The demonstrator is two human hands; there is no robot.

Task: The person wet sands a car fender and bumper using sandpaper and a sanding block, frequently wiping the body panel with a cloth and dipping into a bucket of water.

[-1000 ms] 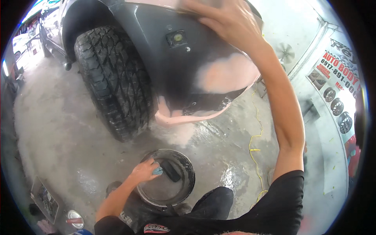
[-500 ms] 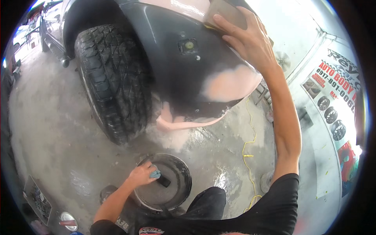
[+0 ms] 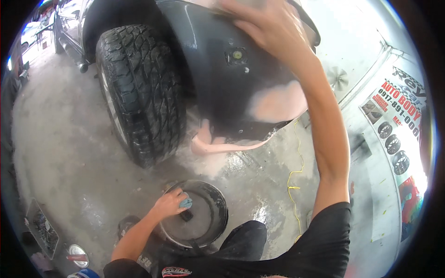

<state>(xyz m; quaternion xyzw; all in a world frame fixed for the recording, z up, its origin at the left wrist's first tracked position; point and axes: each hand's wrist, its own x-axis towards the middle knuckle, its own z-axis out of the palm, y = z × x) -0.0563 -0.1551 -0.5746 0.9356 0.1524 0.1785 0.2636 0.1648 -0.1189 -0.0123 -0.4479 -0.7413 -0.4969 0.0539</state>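
Observation:
My right hand (image 3: 273, 28) reaches up to a vehicle's dark grey corner panel (image 3: 208, 69) and presses a brownish sanding block (image 3: 250, 3) to its upper part. Motion smears those fingers, and the picture's top edge cuts the block off. Pinkish sanded patches (image 3: 278, 102) show lower on the panel. Down on the floor stands a round black basin (image 3: 221, 208) with cloudy grey water. Over its left side my left hand (image 3: 169, 203) is closed on a crumpled blue-green cloth (image 3: 186, 203). A small dark block (image 3: 187, 215) shows just below the cloth.
A big treaded tire (image 3: 141, 92) stands left of the panel. On the wet concrete floor, a yellow cord (image 3: 293, 185) runs at the right. A round lid (image 3: 77, 255) and a flat framed piece (image 3: 42, 228) lie lower left. A fan (image 3: 339, 79) stands near the right wall.
My right hand has swept left and up along the panel with the sanding block. My left hand stays over the basin with the cloth. The whole view has shifted slightly.

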